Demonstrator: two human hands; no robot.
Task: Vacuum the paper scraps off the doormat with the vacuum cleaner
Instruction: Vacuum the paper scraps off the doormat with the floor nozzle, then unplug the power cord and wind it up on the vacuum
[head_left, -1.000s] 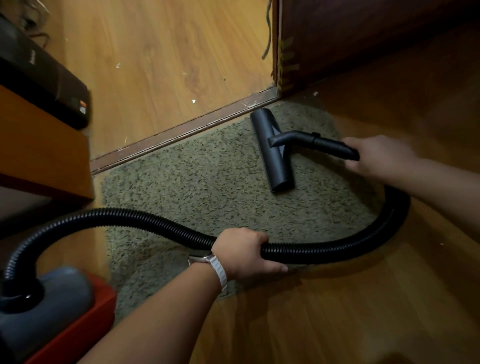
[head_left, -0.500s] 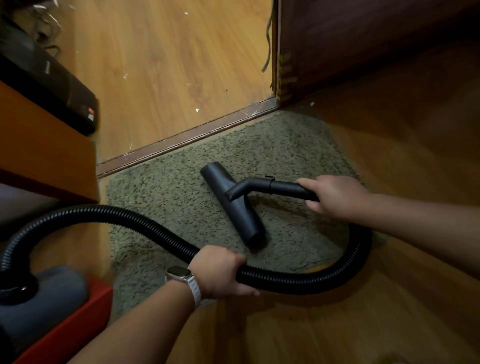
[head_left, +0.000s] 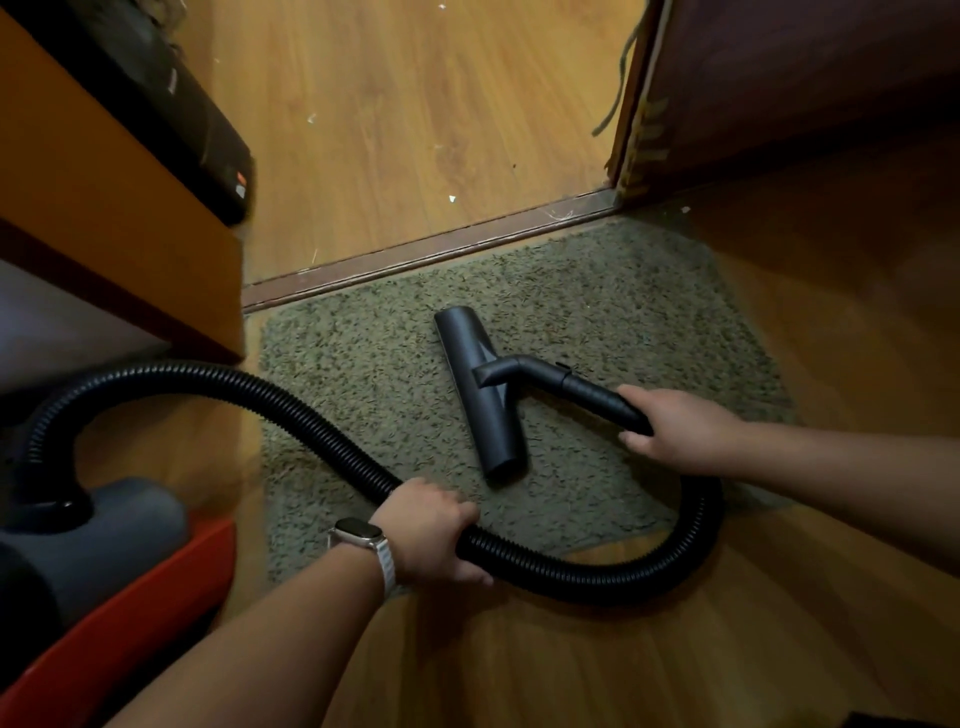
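Observation:
A shaggy grey-green doormat (head_left: 597, 312) lies on the wooden floor before a door threshold. The black floor nozzle (head_left: 480, 395) of the vacuum cleaner rests flat on the middle of the mat. My right hand (head_left: 675, 431) grips the black wand behind the nozzle. My left hand (head_left: 431, 535), with a watch on the wrist, holds the black ribbed hose (head_left: 291, 410) at the mat's near edge. The hose loops from the wand around to the grey and red vacuum body (head_left: 93, 561) at lower left. I see no paper scraps on the mat.
An orange cabinet (head_left: 104, 208) stands at left with a black box (head_left: 171, 119) beside it. A dark door (head_left: 779, 93) stands at upper right. A few white scraps (head_left: 451, 198) lie on the floor beyond the brown threshold strip (head_left: 415, 254).
The nozzle has been pulled from the mat's far right corner back toward me to the middle of the mat. Both hands kept their hold and moved with it.

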